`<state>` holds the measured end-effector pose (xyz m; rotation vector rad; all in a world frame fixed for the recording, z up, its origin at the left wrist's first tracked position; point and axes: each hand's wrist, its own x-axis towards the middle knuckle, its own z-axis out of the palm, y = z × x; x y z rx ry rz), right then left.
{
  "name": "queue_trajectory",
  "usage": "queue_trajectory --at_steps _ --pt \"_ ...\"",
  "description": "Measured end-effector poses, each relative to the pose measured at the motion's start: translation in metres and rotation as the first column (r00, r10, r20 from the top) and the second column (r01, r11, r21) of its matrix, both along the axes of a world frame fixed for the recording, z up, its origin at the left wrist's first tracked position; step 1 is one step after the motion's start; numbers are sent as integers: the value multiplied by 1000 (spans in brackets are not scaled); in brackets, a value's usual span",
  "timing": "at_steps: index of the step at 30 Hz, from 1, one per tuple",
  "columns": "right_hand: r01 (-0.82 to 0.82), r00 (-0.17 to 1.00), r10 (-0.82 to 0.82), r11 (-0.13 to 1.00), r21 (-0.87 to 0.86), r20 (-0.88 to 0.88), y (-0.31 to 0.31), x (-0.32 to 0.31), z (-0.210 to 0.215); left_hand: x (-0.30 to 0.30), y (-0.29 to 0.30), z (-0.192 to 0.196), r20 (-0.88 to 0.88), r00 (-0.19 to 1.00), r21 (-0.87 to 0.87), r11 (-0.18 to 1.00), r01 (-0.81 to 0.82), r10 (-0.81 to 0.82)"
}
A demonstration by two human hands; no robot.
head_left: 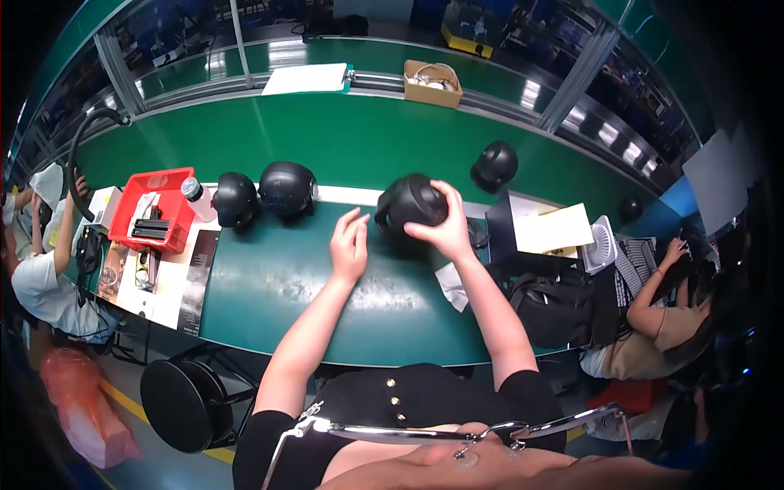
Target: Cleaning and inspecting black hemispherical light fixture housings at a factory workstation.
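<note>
A black, rounded, head-sized device with a glossy shell is in my right hand, whose thumb and fingers wrap its right side. It is tilted over the green worktable, and its underside is hidden. My left hand is open just left of it, fingers stretched out and apart from the device. Two similar black devices, one smaller and one larger, stand farther left along the table's back edge. Another black device rests on the green conveyor belt at the right.
At the left are a red bin with black parts, a clear bottle and printed sheets. A dark box with yellow paper, a black bag and white tissue lie right. Co-workers sit on both sides. A cardboard box stands behind.
</note>
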<state>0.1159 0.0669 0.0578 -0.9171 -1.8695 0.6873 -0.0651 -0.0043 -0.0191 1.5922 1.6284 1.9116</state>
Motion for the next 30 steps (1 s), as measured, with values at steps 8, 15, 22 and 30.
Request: queue_trajectory --at_steps 8,15,22,30 --pt "275 935 -303 948 161 185 149 -108 -9 -3 13 -8 -40 999 61 998 1 1" --pt "324 914 -358 928 185 193 201 -94 -12 1 20 -4 -60 998 64 998 11 -7" --pt "920 391 -912 389 -44 124 165 19 -26 -1 22 -8 -6 1000 68 998 11 -10" --pt "-56 928 -12 983 -173 -371 65 12 -37 -12 13 -9 201 976 58 996 67 -77"
